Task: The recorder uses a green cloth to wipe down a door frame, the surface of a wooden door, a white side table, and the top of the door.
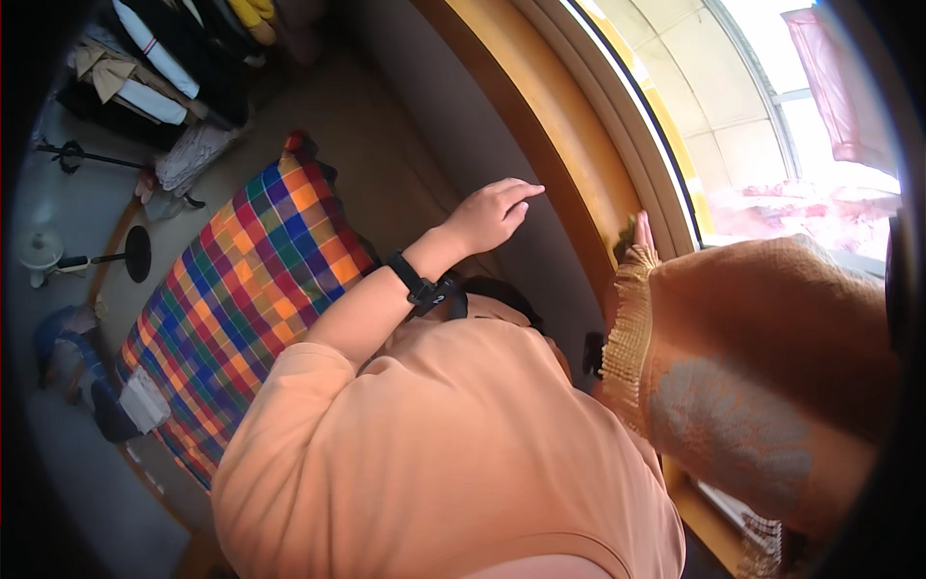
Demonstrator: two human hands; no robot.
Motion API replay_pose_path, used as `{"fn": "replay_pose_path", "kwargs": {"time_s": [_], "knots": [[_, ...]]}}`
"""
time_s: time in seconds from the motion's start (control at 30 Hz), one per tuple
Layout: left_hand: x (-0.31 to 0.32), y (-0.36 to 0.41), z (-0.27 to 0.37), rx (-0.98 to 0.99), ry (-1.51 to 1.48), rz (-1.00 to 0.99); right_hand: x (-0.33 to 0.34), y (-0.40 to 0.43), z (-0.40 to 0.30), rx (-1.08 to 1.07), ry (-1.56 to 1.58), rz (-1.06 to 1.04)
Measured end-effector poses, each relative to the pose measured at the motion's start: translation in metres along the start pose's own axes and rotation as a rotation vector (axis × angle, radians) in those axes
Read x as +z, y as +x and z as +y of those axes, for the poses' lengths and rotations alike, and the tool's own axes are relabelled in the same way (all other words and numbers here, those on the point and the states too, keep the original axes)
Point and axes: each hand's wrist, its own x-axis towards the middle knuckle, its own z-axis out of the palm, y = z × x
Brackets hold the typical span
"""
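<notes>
My left hand, with a black band and device on the wrist, reaches out before my body. Its fingers are stretched out beside the wooden window ledge, with nothing held; whether it touches the ledge is unclear. Of my right hand only fingertips show on the ledge by the window frame. A small dark green thing lies against them, too unclear to name. A brown fringed cloth with a pale pattern hides the rest of that hand and arm.
A window stands at the right, with pink fabric beyond it. A multicoloured checked cloth covers something at the left. Hanging clothes are at the upper left. A black round-based stand is at the far left.
</notes>
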Motion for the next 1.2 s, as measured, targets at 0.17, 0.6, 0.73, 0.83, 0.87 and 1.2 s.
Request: {"fn": "replay_pose_path", "kwargs": {"time_s": [0.17, 0.6, 0.73, 0.83, 0.87, 1.2], "knots": [[-0.055, 0.01, -0.016, -0.136, 0.203, -0.008, 0.064, 0.091, -0.032, -0.099, -0.162, -0.111], [-0.169, 0.098, -0.127, -0.291, 0.005, 0.181, 0.119, 0.126, -0.069, 0.139, -0.329, -0.301], [-0.206, 0.15, -0.168, -0.13, -0.031, 0.029, 0.174, 0.175, -0.101, 0.194, -0.411, -0.259], [-0.259, 0.17, -0.192, -0.091, -0.017, -0.047, 0.227, 0.228, -0.125, 0.247, -0.366, -0.21], [-0.28, 0.175, -0.199, -0.077, 0.041, -0.082, 0.242, 0.246, -0.132, 0.245, -0.39, -0.214], [-0.391, 0.225, -0.265, -0.221, -0.093, 0.086, 0.368, 0.403, -0.201, 0.154, -0.318, -0.238]]}}
